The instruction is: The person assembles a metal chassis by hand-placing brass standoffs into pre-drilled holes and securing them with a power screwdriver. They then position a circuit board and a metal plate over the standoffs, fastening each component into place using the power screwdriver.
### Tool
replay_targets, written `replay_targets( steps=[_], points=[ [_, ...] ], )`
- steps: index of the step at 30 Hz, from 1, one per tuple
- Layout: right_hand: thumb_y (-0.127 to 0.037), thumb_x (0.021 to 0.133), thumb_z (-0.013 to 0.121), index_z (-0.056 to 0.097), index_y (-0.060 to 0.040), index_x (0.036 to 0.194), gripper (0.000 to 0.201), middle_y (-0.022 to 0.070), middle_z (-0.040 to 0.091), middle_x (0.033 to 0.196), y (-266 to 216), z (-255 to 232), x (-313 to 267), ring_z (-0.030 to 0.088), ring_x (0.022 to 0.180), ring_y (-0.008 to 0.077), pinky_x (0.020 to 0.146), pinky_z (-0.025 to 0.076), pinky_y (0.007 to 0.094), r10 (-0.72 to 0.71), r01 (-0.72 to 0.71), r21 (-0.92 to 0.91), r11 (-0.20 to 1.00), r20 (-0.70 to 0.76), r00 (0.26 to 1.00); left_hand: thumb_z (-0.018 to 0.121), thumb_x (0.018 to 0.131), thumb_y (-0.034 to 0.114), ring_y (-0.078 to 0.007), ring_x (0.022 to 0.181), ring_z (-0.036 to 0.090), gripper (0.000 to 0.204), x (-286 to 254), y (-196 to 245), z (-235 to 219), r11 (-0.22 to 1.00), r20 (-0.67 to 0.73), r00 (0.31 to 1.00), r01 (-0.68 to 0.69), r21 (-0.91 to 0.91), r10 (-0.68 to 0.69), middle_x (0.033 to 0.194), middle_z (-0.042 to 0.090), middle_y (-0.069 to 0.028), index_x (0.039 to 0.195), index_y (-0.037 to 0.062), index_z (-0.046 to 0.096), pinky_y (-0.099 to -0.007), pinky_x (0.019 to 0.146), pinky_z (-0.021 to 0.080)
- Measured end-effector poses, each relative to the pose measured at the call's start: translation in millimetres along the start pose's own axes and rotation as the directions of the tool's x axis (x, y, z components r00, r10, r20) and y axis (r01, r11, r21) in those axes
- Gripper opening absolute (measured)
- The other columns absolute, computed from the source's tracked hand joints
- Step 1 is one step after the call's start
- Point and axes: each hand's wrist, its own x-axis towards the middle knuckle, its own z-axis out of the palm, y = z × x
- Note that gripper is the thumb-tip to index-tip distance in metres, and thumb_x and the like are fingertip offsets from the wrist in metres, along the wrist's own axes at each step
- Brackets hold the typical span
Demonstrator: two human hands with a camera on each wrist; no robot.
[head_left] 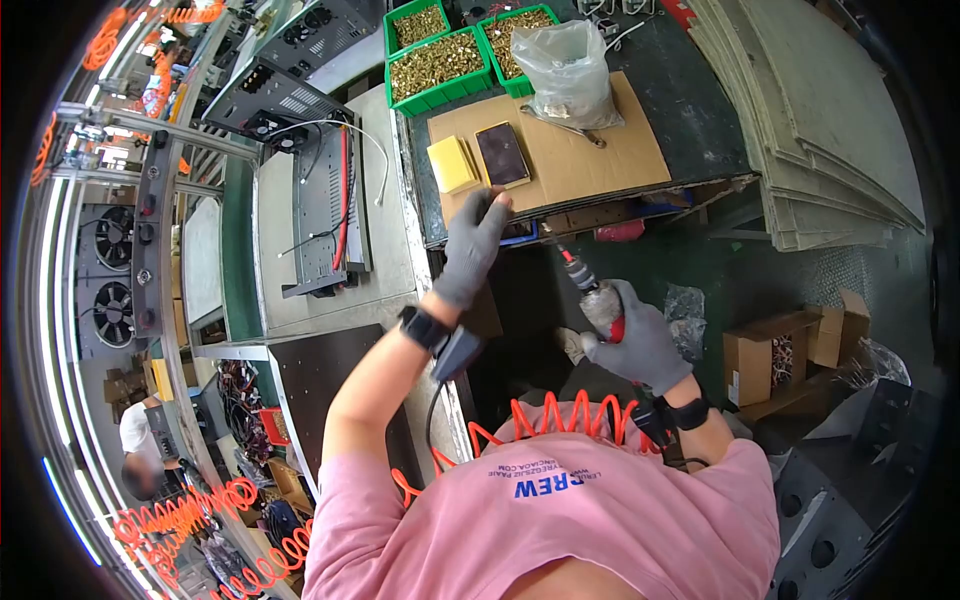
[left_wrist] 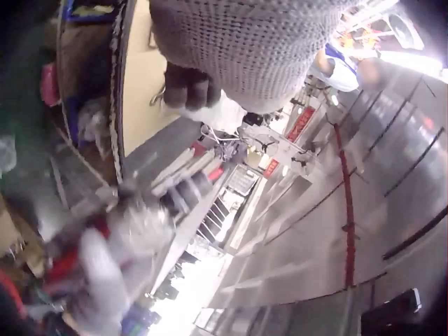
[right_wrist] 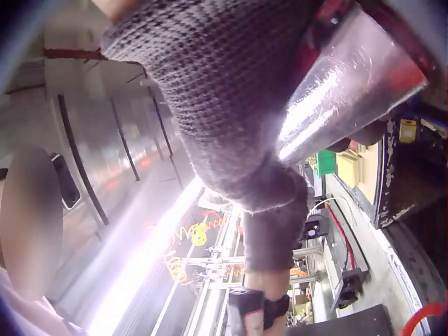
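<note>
My right hand (head_left: 645, 345), in a grey glove, grips an air screwdriver (head_left: 600, 305) in front of my body, its bit pointing up and left toward the table edge. In the right wrist view, the driver's shiny metal body (right_wrist: 350, 87) shows beside the glove. My left hand (head_left: 475, 245), also gloved, reaches to the table's near edge, its fingertips right by a dark rectangular block (head_left: 502, 156). A yellow block (head_left: 453, 165) lies left of the dark one, both on a flat cardboard sheet (head_left: 635, 150). I cannot tell whether the left fingers pinch something small.
Green bins (head_left: 440, 100) of brass-coloured hardware and a plastic bag (head_left: 568, 70) stand farther back; a wrench (head_left: 570, 127) lies beside the bag. A metal chassis (head_left: 325, 210) sits on the left bench. Stacked boards (head_left: 800, 120) rise at right. An orange coiled hose (head_left: 560, 410) crosses my front.
</note>
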Motion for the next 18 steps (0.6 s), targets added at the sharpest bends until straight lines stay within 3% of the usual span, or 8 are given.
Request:
replay_targets(
  steps=[1,2,3,4,7,9,12,18],
  points=[
    [-0.03,0.067,0.067,0.043,-0.0066,0.112,0.056,0.0176,0.061,0.077,4,0,-2,0.06,0.07,0.0393,0.062,0.048,0.046,0.0,0.001,0.036,0.999,-0.041,0.999,0.053,0.089,0.038,-0.0218,0.076,0.06,0.044,18,-9,-1,1.0,-0.001,1.0,-0.004,0.002,0.004,0.079,0.059,-0.0116,0.111,0.0002,0.052,-0.0322,0.068,0.05],
    [-0.031,0.066,0.067,0.044,-0.0065,0.111,0.056,0.0174,0.061,0.077,7,-1,-4,0.059,0.07,0.0398,0.062,0.047,0.0465,0.029,-0.027,0.037,0.999,-0.06,0.998,0.056,0.086,0.04,-0.0271,0.079,0.06,0.047,34,-15,-2,0.911,-0.038,0.989,-0.119,0.396,0.146,0.085,0.06,-0.0155,0.108,-0.0014,0.052,-0.0355,0.071,0.049],
    [-0.031,0.066,0.067,0.044,-0.0065,0.111,0.056,0.0174,0.061,0.077,11,-2,-6,0.059,0.07,0.0398,0.062,0.047,0.0465,0.024,-0.021,0.038,0.999,-0.065,0.998,0.059,0.083,0.041,-0.0323,0.083,0.06,0.05,51,-22,-2,0.661,-0.017,0.957,-0.186,0.727,0.289,0.091,0.061,-0.0194,0.105,-0.003,0.052,-0.0387,0.073,0.048],
    [-0.031,0.066,0.068,0.044,-0.0063,0.111,0.057,0.0175,0.061,0.078,15,-3,-9,0.059,0.07,0.0402,0.062,0.047,0.0467,0.016,-0.013,0.038,0.999,-0.089,0.996,0.059,0.083,0.041,-0.0323,0.083,0.06,0.05,68,-35,-2,0.657,-0.016,0.955,-0.191,0.729,0.296,0.091,0.061,-0.0194,0.105,-0.003,0.052,-0.0387,0.073,0.048],
    [-0.031,0.066,0.069,0.043,-0.0055,0.112,0.058,0.0187,0.061,0.077,21,-8,-19,0.059,0.071,0.041,0.061,0.047,0.0474,0.034,-0.033,0.006,0.999,-0.118,0.992,0.065,0.073,0.051,-0.0426,0.092,0.055,0.069,110,-60,6,0.58,-0.078,0.997,0.07,0.812,-0.012,0.097,0.056,-0.0302,0.105,-0.008,0.049,-0.0434,0.079,0.046],
    [-0.029,0.064,0.07,0.044,-0.0036,0.114,0.062,0.0204,0.058,0.092,20,-15,-24,0.056,0.087,0.0408,0.073,0.045,0.0454,0.235,-0.235,0.014,0.972,-0.047,0.971,0.067,0.071,0.049,-0.0428,0.1,0.052,0.07,126,-70,17,0.515,-0.179,0.982,0.182,0.838,-0.055,0.11,0.05,-0.0325,0.109,-0.0057,0.046,-0.0436,0.083,0.045],
    [-0.029,0.064,0.071,0.043,-0.0031,0.114,0.062,0.022,0.056,0.094,30,-19,-31,0.053,0.089,0.0414,0.075,0.044,0.0463,0.303,-0.302,0.036,0.953,-0.044,0.952,0.071,0.07,0.043,-0.0424,0.105,0.049,0.07,142,-82,35,0.414,-0.331,0.94,0.336,0.846,-0.085,0.118,0.043,-0.0324,0.113,-0.0035,0.041,-0.0434,0.087,0.044],
    [-0.029,0.066,0.071,0.042,-0.0037,0.111,0.059,0.0206,0.06,0.071,51,-17,-40,0.059,0.067,0.0414,0.057,0.048,0.0465,0.14,-0.146,-0.011,0.989,-0.21,0.968,0.073,0.068,0.033,-0.0417,0.103,0.051,0.069,145,-87,39,0.504,-0.292,0.948,0.316,0.804,-0.13,0.114,0.045,-0.031,0.115,-0.0033,0.038,-0.0424,0.085,0.045]
  ],
)
